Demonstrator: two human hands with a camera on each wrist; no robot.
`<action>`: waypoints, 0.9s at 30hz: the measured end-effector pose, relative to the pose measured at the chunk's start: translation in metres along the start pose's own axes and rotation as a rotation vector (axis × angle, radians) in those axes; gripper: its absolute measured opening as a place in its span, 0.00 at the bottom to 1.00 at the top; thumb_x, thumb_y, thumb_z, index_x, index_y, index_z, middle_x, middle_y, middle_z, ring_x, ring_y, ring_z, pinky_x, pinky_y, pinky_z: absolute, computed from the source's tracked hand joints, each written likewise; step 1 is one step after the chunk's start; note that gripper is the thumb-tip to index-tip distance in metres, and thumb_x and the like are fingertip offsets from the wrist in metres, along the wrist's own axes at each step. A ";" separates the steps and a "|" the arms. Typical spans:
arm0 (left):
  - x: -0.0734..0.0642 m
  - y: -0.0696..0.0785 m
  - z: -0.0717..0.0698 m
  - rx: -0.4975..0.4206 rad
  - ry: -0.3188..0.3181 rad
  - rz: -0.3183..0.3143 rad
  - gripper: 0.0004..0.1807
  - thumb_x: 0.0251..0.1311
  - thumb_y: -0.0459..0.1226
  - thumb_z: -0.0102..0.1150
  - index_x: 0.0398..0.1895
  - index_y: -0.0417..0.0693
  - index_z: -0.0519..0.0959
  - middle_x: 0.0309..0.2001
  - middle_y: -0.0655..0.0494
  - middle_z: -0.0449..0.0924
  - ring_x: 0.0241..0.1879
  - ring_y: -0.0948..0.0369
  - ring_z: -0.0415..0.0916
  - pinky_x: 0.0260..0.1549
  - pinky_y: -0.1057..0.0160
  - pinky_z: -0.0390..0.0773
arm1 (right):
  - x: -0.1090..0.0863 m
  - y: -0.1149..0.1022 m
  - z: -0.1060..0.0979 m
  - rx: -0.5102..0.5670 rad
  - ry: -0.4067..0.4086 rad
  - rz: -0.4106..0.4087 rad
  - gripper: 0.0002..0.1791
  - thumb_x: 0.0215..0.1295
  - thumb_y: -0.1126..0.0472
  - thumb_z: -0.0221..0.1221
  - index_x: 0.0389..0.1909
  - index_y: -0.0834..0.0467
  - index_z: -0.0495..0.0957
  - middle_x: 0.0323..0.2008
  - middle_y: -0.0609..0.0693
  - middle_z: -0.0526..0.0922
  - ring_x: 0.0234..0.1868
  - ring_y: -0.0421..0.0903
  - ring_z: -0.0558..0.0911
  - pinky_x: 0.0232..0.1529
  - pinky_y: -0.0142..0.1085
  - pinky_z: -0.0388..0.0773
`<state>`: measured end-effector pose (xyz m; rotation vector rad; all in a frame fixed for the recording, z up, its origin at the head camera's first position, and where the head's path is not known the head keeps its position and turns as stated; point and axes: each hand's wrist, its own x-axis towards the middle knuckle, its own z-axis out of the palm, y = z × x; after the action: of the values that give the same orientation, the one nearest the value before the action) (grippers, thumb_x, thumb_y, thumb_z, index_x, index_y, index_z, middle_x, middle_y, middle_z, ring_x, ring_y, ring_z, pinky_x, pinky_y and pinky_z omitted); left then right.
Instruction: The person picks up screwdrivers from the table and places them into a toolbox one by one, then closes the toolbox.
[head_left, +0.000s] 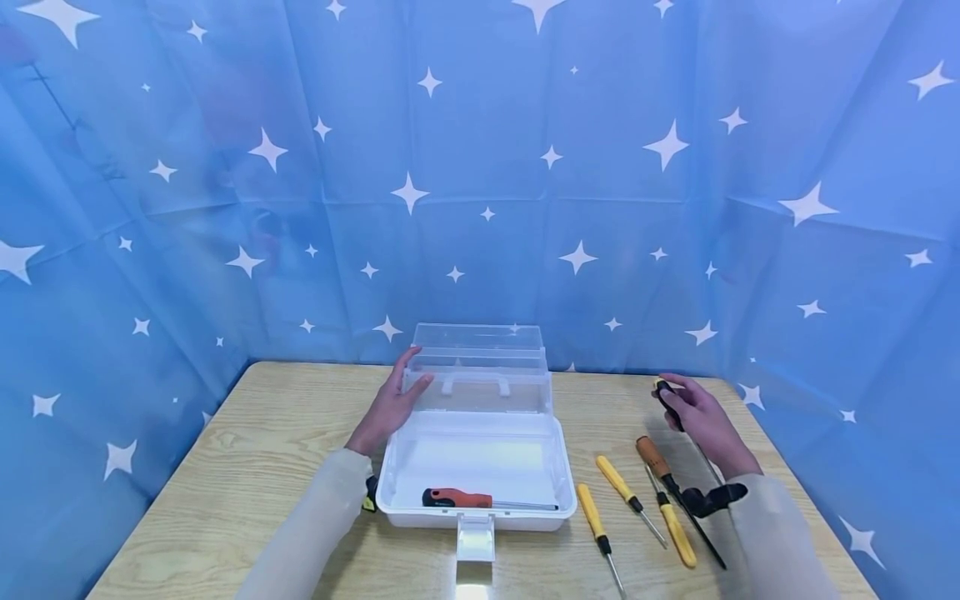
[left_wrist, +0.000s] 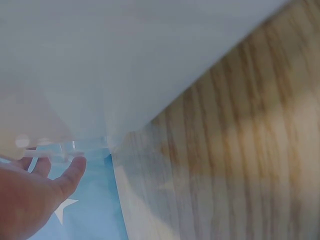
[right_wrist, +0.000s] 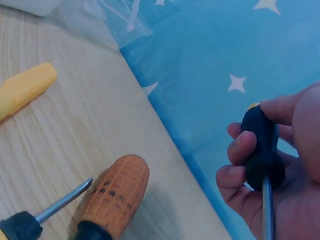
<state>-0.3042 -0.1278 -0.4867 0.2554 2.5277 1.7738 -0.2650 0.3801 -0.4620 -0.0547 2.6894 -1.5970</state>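
Observation:
My right hand grips a screwdriver by its black handle with a yellow end, above the table's right side; its metal shaft points back toward the wrist. With thumb and fingers, my left hand holds the left edge of the clear raised lid of a white toolbox. Inside the box a red-and-black screwdriver lies along the front wall. Near the right hand lies a screwdriver with an orange-brown handle. In the left wrist view the box's side hides part of the left hand.
Several yellow-handled screwdrivers, one of them a yellow screwdriver, lie on the wooden table right of the box. A white latch hangs down at the box front. A blue starry curtain stands behind the table.

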 end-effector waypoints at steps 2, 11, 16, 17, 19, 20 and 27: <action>0.000 0.000 0.000 0.001 -0.002 -0.003 0.37 0.66 0.64 0.49 0.75 0.81 0.48 0.80 0.53 0.42 0.76 0.42 0.48 0.65 0.32 0.60 | 0.000 -0.004 0.000 0.002 -0.009 -0.005 0.31 0.79 0.47 0.43 0.75 0.58 0.55 0.43 0.56 0.75 0.28 0.47 0.73 0.31 0.44 0.74; -0.001 0.003 0.000 0.010 0.004 -0.034 0.36 0.66 0.64 0.49 0.74 0.83 0.48 0.80 0.53 0.43 0.75 0.41 0.51 0.63 0.31 0.63 | -0.002 -0.023 0.000 0.034 -0.032 -0.008 0.32 0.79 0.47 0.45 0.75 0.60 0.55 0.45 0.52 0.76 0.30 0.47 0.75 0.31 0.39 0.75; -0.002 0.002 -0.001 0.014 0.010 -0.037 0.36 0.67 0.64 0.49 0.74 0.83 0.48 0.80 0.53 0.43 0.75 0.40 0.51 0.62 0.31 0.63 | -0.001 -0.029 0.002 0.021 -0.040 0.004 0.31 0.78 0.44 0.46 0.73 0.57 0.59 0.42 0.54 0.77 0.30 0.49 0.75 0.31 0.39 0.74; -0.001 0.002 -0.001 0.013 0.011 -0.036 0.36 0.67 0.63 0.49 0.75 0.83 0.48 0.80 0.53 0.43 0.75 0.40 0.50 0.62 0.30 0.62 | -0.001 -0.031 0.002 0.020 -0.041 0.005 0.31 0.77 0.44 0.46 0.72 0.57 0.59 0.43 0.54 0.77 0.30 0.50 0.75 0.31 0.40 0.74; -0.001 0.002 -0.001 0.012 0.010 -0.033 0.36 0.67 0.63 0.49 0.75 0.82 0.48 0.80 0.53 0.42 0.75 0.40 0.49 0.62 0.30 0.62 | -0.001 -0.032 0.002 0.022 -0.046 0.001 0.31 0.77 0.43 0.46 0.72 0.57 0.60 0.46 0.53 0.78 0.31 0.49 0.75 0.31 0.39 0.74; -0.001 0.002 -0.001 0.012 0.010 -0.032 0.36 0.67 0.63 0.49 0.75 0.82 0.48 0.80 0.53 0.42 0.75 0.40 0.50 0.63 0.30 0.61 | 0.000 -0.034 0.003 0.028 -0.047 0.001 0.31 0.77 0.43 0.46 0.72 0.56 0.60 0.48 0.52 0.78 0.31 0.48 0.75 0.31 0.39 0.75; -0.001 0.001 -0.001 0.008 0.002 -0.025 0.36 0.66 0.64 0.49 0.75 0.83 0.48 0.80 0.53 0.43 0.74 0.40 0.52 0.62 0.31 0.64 | -0.002 -0.043 0.003 0.061 -0.059 -0.033 0.30 0.77 0.45 0.47 0.72 0.58 0.60 0.49 0.47 0.79 0.32 0.44 0.75 0.32 0.37 0.76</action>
<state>-0.3036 -0.1282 -0.4858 0.2209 2.5287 1.7557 -0.2622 0.3567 -0.4259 -0.1440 2.6083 -1.6576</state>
